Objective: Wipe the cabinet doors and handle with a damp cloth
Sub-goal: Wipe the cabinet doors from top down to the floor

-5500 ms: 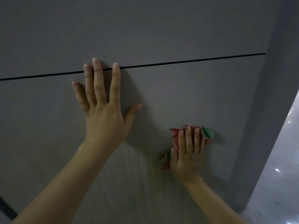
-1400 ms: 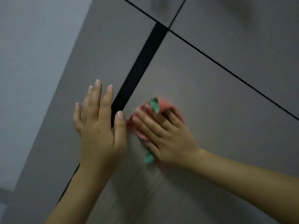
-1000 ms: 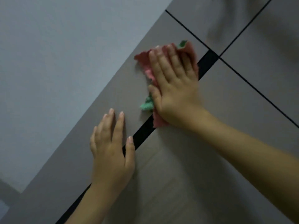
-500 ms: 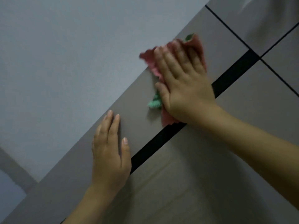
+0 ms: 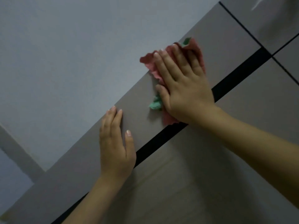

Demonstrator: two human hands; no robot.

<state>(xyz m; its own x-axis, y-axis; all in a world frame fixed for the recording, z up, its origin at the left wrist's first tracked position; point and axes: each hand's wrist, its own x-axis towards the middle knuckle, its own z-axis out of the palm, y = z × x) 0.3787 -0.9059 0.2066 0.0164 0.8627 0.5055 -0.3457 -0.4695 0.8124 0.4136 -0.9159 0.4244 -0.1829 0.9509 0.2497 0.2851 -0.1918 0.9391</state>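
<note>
Head view shows the right hand [image 5: 182, 88] lying flat on a pink and green cloth [image 5: 155, 104], fingers straight and close together, pressing it against the narrow gray strip [image 5: 139, 101] of the cabinet. The cloth sits at the strip's far edge, next to the pale wall [image 5: 64, 54], a bit farther from the black gap [image 5: 161, 139] than half a second ago. The left hand [image 5: 115, 147] is flat on the same strip, fingers straight and holding nothing, and it looks about where it was before. A second ago the cloth was nearer the corner where the dark lines cross; now more strip shows past it. The big door [image 5: 186, 191] lies below the gap.
</note>
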